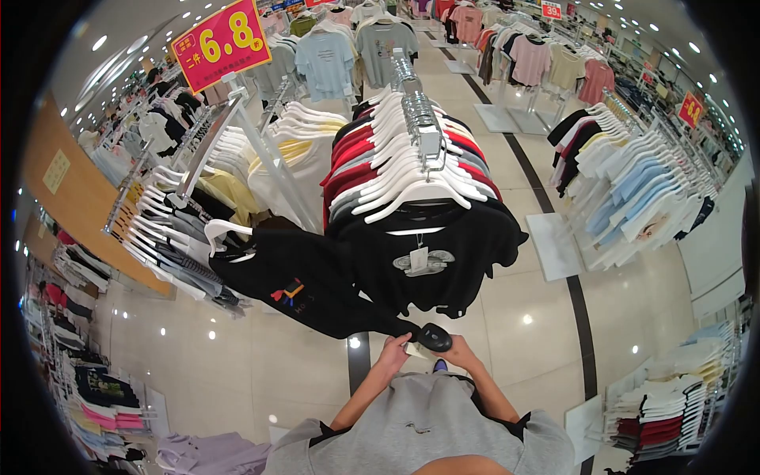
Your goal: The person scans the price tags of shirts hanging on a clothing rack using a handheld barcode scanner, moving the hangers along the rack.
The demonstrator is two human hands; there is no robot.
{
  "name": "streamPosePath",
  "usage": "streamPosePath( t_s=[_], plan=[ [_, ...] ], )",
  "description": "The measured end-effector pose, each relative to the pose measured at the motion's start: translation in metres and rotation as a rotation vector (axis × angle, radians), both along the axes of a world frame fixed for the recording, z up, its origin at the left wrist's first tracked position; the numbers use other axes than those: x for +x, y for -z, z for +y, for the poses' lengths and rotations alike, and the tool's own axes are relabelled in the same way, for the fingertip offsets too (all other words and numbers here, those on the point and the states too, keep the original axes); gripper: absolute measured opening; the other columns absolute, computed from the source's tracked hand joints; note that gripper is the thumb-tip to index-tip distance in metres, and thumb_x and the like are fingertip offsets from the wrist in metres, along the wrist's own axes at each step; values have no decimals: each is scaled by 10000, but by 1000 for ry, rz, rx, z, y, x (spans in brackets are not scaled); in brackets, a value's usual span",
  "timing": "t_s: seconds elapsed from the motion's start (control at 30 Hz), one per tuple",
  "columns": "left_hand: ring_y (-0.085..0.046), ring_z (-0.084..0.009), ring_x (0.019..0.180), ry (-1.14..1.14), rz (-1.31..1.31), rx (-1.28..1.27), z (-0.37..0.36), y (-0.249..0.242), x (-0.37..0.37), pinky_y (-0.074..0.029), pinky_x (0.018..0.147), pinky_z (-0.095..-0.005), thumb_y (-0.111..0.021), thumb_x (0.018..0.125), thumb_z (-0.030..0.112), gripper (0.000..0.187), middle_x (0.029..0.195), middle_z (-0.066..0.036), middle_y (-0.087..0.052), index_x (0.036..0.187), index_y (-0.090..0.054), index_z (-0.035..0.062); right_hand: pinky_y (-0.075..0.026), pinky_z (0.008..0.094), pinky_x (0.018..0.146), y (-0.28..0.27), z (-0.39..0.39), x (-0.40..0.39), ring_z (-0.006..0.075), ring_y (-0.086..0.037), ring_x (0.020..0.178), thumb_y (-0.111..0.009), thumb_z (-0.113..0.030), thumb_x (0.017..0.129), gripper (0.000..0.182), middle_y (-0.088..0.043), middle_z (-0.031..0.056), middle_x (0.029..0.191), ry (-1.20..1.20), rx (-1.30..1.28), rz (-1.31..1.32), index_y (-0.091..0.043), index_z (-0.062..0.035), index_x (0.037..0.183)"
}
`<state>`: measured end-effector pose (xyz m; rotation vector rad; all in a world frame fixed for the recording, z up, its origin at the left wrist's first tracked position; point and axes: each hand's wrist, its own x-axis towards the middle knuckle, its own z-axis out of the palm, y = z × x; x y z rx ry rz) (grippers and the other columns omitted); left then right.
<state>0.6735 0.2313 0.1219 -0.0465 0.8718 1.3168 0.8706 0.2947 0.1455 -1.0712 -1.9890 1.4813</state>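
Left hand (392, 353) pinches tag (416, 349); right hand (461, 353) grips scanner (435, 338). Overpulling the near-left black shirt (317, 273) could slip it off its hanger (225, 227).

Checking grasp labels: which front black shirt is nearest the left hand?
The left black shirt, with a small multicoloured print; its lower end reaches the left hand. The other black shirt, grey-printed, hangs farther away.

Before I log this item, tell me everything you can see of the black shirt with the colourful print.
The black shirt looks like matt cloth, with a small print including red and yellow, and faint lettering below. It hangs slanted on a white hanger, beside another black shirt, and stretches towards the person, its lower end at the left hand; the grip is unclear.
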Motion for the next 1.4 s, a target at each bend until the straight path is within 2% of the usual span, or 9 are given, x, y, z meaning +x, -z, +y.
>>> streamPosePath(
  t_s=[0.1, 0.17, 0.4, 0.47, 0.67, 0.77, 0.97, 1.17, 1.4],
  plan=[
    [-619, -197, 912, 30, 34, 83, 2, -2, 4, -485, 856, -392, -616, 857, 91, 218, 1008, -75, -618, 1051, -531, 44, -501, 339, 679, 14, -6, 1, 214, -650, 727, -733, -190, 693, 350, -676, 139, 802, 20, -49, 5, -640, -7, 976],
    [-601, -196, 955, 37, 28, 140, 6, 2, 5, -465, 876, -387, -613, 853, 81, 281, 1043, -60, -596, 1102, -488, 47, -502, 306, 710, 18, -7, -1, 140, -622, 758, -740, -169, 700, 364, -680, 101, 847, -7, -43, 2, -644, -13, 1015],
    [-542, -202, 1083, -5, 175, 99, 9, 3, 3, -414, 951, -389, -611, 845, 88, 370, 1125, -60, -572, 1188, -472, 72, -494, 307, 692, 18, -6, -18, 149, -616, 736, -738, -190, 703, 372, -677, 93, 829, -6, -101, -42, -640, -6, 1011],
    [-545, -214, 1078, -52, 135, 87, 10, 2, 2, -431, 939, -430, -603, 856, 93, 317, 1119, -60, -570, 1147, -478, 79, -486, 310, 670, 2, -4, -22, 159, -607, 701, -739, -187, 701, 358, -667, 94, 788, -33, -282, -83, -641, -9, 995],
    [-577, -256, 1034, -136, 107, 63, 9, 14, -2, -474, 905, -445, -575, 829, 42, 309, 1066, -83, -582, 1121, -485, 87, -478, 316, 649, 17, -7, -29, 171, -590, 652, -739, -218, 718, 315, -639, 111, 725, -75, -5, -32, -640, -9, 932],
    [-593, -279, 1021, -151, 39, 72, 7, 24, -9, -485, 896, -446, -546, 821, 32, 326, 1100, -105, -593, 1137, -485, 81, -476, 321, 614, 9, -7, -31, 178, -590, 615, -734, -242, 731, 310, -619, 106, 670, -35, -126, -79, -631, -3, 901],
    [-612, -242, 1012, -59, -80, 13, 6, 43, -24, -510, 874, -409, -533, 803, 4, 338, 1140, -128, -617, 1140, -547, 20, -456, 318, 533, 15, -8, -38, 156, -577, 531, -722, -284, 752, 292, -574, 66, 568, -18, 1, -43, -631, -15, 823],
    [-603, -226, 998, 8, 178, 72, 11, 17, -21, -522, 835, -394, -530, 825, 28, 316, 1061, -87, -627, 1141, -542, 34, -464, 292, 526, 9, -10, -47, 131, -584, 537, -727, -289, 755, 304, -592, 58, 590, -6, -66, -64, -640, -11, 842],
    [-604, -234, 984, 12, 186, -79, 12, -13, -25, -527, 805, -408, -545, 867, 82, 252, 1048, -93, -609, 1116, -529, 51, -472, 266, 521, 21, -6, -56, 109, -589, 560, -737, -299, 757, 332, -610, 35, 634, 69, -255, -28, -649, -11, 896]
  ],
)
